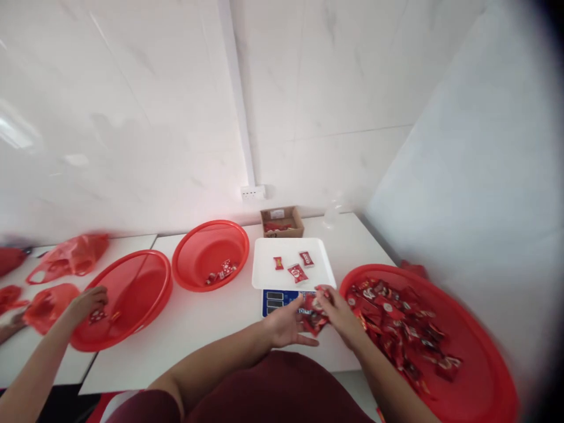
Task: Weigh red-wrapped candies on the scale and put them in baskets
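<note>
Both hands met just on the near side of the scale [282, 301], right in front of its display. A bunch of red pkts [314, 316] sat btw them. R hand [341, 314] was clenched on the bunch from the right, w/ fingertips pinching its top edge. L hand [286, 326] came in from the left, thumb up and fingers stretched toward and under the pkts. Whether it gripped or only cupped them couldn't be told, too blurred.

Key relation: the bunch lay nearer than the scale and a bit right of its centre, so the white tray [269, 275] on top of the scale was straight beyond it, close. Three loose pkts [297, 272] lay on that tray, apart from each other. The bunch's long axis ran approx near-to-far, toward the tray, though the motion blur made that rough.

The big basin [482, 367], full of same red pkts, sat right of the scale. R hand was the nearer one to it, while L hand was nearer the display.

Left of the scale was a mid basin [205, 244] w/ a few pkts, and further left another basin [143, 288], where a co-worker's hand [88, 302] rested on the rim. A cardboard box [282, 220] stood behind the scale. Red bags [70, 255] lay far left of it.
</note>
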Tool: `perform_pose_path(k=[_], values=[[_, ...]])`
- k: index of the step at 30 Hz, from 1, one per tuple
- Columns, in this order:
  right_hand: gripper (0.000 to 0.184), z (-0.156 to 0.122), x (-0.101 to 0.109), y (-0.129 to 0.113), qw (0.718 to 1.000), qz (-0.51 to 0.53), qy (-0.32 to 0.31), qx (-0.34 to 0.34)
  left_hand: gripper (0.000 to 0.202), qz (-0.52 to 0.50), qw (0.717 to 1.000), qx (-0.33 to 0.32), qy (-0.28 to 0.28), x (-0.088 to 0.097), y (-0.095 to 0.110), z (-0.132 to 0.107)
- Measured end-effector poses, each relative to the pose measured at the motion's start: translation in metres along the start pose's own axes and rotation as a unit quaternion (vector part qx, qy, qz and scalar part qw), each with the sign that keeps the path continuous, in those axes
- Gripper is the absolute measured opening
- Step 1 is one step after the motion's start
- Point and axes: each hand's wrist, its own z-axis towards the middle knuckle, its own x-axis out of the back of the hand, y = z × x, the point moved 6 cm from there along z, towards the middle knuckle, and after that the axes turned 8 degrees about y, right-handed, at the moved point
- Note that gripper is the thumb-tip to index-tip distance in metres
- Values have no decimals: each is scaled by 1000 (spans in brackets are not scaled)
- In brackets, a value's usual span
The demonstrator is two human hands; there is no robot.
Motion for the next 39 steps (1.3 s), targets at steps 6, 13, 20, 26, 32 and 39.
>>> perform_pose_path(k=[6, 13, 20, 26, 32, 39], values=[[41, -17, -58, -12, 989, -86, -103, 58, 28, -152, 985, 50, 60, 29, -9, 12], [43, -17, -67, 30, 970, 102, -114, -188, 24, -163, 982, 47, 78, 56, -17, 3], [30, 26, -77, 20, 942, 179, -63, -278, 22, -194, 975, 17, 109, 73, -1, -10], [24, 38, -67, 27, 941, 183, -23, -284, 21, -241, 962, 18, 128, 96, -2, -27], [24, 68, -49, 19, 947, 212, 29, -239, 19, -262, 951, 15, 160, 110, -6, -42], [50, 57, -47, 20, 977, 109, 25, -183, 20, -235, 963, 12, 132, 98, 1, -38]])
